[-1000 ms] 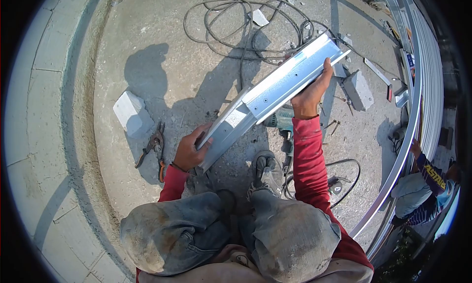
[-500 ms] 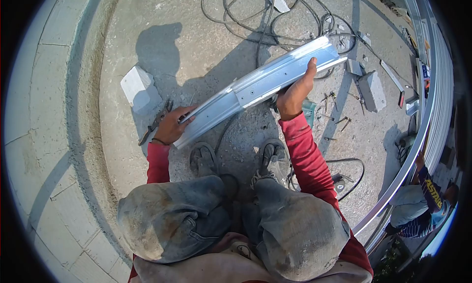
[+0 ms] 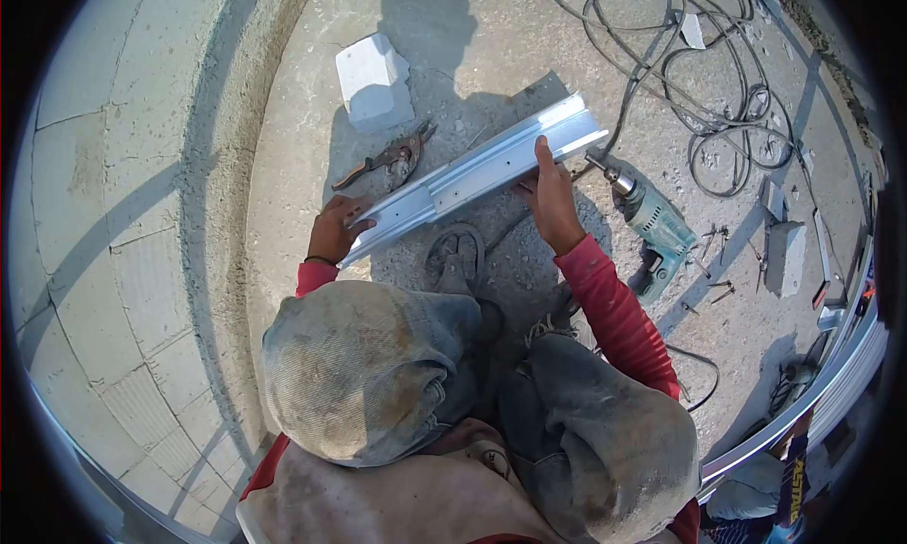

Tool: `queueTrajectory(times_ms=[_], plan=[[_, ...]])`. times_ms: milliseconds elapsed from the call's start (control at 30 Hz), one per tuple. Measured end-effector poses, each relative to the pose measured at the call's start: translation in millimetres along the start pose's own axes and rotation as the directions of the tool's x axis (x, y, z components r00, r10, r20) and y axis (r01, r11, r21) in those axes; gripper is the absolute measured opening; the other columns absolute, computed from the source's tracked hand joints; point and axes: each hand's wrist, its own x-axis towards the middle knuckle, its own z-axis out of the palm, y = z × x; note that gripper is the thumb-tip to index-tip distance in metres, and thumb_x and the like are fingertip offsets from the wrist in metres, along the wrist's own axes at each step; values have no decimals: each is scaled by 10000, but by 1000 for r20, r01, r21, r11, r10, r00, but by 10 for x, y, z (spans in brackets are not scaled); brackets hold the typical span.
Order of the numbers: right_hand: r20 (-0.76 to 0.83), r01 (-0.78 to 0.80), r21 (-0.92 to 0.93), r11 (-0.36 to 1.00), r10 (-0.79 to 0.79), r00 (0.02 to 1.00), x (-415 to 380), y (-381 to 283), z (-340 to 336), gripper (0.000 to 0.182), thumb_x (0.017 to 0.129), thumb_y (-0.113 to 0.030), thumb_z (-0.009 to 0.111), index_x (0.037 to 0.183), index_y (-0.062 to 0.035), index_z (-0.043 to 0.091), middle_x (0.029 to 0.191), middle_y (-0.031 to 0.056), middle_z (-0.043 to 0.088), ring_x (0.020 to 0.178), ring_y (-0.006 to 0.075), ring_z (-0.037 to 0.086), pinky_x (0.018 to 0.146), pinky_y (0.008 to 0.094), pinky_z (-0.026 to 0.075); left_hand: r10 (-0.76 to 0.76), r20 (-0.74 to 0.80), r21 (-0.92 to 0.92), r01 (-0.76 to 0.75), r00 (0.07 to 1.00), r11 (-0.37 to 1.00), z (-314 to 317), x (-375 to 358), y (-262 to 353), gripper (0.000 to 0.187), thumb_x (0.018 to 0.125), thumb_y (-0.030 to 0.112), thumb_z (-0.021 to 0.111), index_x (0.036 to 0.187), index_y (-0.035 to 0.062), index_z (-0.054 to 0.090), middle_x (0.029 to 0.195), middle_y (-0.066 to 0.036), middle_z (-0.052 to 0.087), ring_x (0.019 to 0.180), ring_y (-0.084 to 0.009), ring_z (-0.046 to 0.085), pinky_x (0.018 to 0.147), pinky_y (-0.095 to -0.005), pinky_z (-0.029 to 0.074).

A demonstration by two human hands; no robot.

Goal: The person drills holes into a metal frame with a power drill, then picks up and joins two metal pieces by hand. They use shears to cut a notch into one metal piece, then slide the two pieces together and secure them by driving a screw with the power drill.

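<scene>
I crouch on a concrete floor and hold a shiny metal channel profile (image 3: 482, 171) low over the ground, slanting from lower left to upper right. My left hand (image 3: 335, 228) grips its near end. My right hand (image 3: 548, 199) rests on its upper edge past the middle, fingers along the metal. My knees in dusty jeans fill the lower view, and one shoe (image 3: 455, 258) shows just under the profile.
Tin snips (image 3: 387, 159) lie beyond the profile, near a white block (image 3: 373, 81). A green power drill (image 3: 652, 218) lies to the right, with coiled cable (image 3: 709, 81), loose screws (image 3: 718, 284) and a grey block (image 3: 784, 256). Curved metal rails (image 3: 831, 374) run along the right edge.
The profile has come down closer to the floor and toward my feet. My view has swung, so the drill now shows uncovered on the right and the white block sits higher.
</scene>
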Motion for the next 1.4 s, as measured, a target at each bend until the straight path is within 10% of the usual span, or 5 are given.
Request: queueTrajectory(times_ms=[133, 200, 333, 533, 1400], plan=[[120, -326, -405, 854, 403, 907, 17, -287, -14, 718, 1001, -608, 500, 1241, 65, 567, 1068, 202, 694, 805, 271, 720, 740, 424, 605, 191, -431, 165, -131, 882, 978, 325, -66, 304, 466, 824, 218, 807, 1257, 137, 656, 1141, -80, 652, 1101, -302, 602, 974, -468, 427], [6, -163, -954, 251, 561, 827, 19, -469, 14, 754, 998, -642, 462, 1224, 69, 574, 1021, 191, 717, 743, 278, 719, 692, 413, 597, 312, -551, 201, -240, 774, 950, 459, -102, 573, 389, 867, 228, 766, 1226, 128, 655, 1133, -87, 657, 1102, -287, 602, 970, -441, 401], [609, 595, -772, -226, 10, 793, -197, -493, 176, 672, 833, -517, 769, 1254, -24, 588, 1023, 137, 691, 970, 308, 691, 790, 504, 554, 277, -467, 62, -281, 840, 958, 758, -147, 690, 348, 906, 220, 714, 1221, 85, 654, 1111, -128, 673, 1060, -306, 614, 969, -400, 399], [933, 781, -251, -571, 72, 352, 272, -38, 342, 913, 605, -543, 893, 1306, -74, 544, 1237, 149, 570, 1207, 328, 532, 1019, 517, 423, 140, -523, -206, -283, 841, 937, 930, -184, 662, 447, 897, 340, 749, 1220, 51, 646, 1052, -101, 711, 1003, -267, 641, 954, -392, 402], [901, 837, -237, -494, 210, 380, 502, -130, 247, 920, 724, -603, 807, 1384, -34, 511, 1236, 167, 580, 1183, 338, 554, 1028, 511, 427, 345, -482, 71, -357, 805, 931, 1021, 97, 837, 220, 862, 100, 699, 1080, 126, 684, 1175, -55, 662, 1054, -283, 621, 887, -425, 465]])
